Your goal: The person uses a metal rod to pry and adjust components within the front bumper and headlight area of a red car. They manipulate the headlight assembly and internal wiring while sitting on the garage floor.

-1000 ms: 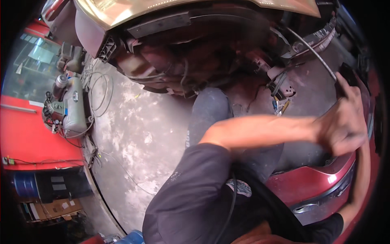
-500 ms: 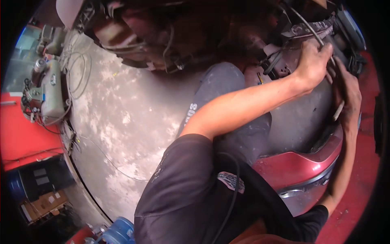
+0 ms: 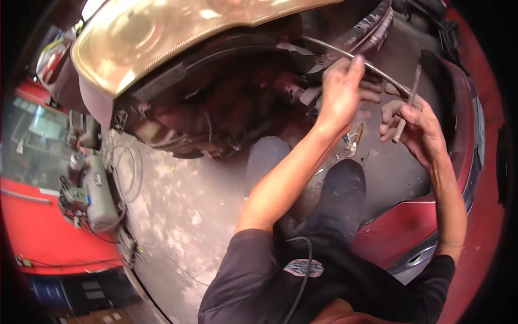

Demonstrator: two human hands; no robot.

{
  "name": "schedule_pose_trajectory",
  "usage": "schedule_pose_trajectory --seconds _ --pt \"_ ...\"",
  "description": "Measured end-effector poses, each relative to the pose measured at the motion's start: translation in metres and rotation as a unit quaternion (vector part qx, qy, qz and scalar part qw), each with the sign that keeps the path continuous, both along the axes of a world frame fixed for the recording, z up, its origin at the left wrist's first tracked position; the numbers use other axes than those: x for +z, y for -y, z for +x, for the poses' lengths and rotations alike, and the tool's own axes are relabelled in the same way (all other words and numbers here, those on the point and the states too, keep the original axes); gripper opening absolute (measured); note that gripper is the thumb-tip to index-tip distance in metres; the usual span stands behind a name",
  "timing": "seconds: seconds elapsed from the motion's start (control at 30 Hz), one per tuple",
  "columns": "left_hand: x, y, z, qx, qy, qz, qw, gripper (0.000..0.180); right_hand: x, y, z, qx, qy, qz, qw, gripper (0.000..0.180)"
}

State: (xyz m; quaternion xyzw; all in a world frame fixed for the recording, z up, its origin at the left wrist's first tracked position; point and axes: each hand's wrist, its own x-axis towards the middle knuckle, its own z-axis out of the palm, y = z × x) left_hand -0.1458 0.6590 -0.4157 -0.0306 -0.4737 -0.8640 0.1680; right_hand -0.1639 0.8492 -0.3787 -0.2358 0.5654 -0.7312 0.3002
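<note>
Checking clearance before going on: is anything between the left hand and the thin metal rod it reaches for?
Nothing visible. The left hand already has its fingers on the thin metal rod. The right hand sits just right of it, holding a slim stick tool.

Metal rod (image 3: 372,67) crosses the crowded bay (floor open).

1. A dark grey short-sleeved shirt (image 3: 253,281) is worn, its sleeves ending above the elbows.
2. A pale oval emblem (image 3: 303,267) is printed on the chest.
3. A thin black cable (image 3: 302,270) is seen running down the shirt front.
4. Dark trousers (image 3: 340,200), dusty at the knees, are worn.
5. Both forearms are left bare.
</note>
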Motion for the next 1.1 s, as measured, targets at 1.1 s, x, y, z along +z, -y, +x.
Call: schedule_pose_trajectory --seconds 1.1 --pt "0.009 0.108 0.018 0.162 0.067 -0.100 0.979 0.028 -0.014 -0.007 -0.041 -0.004 -0.354 0.063 0.933 0.058"
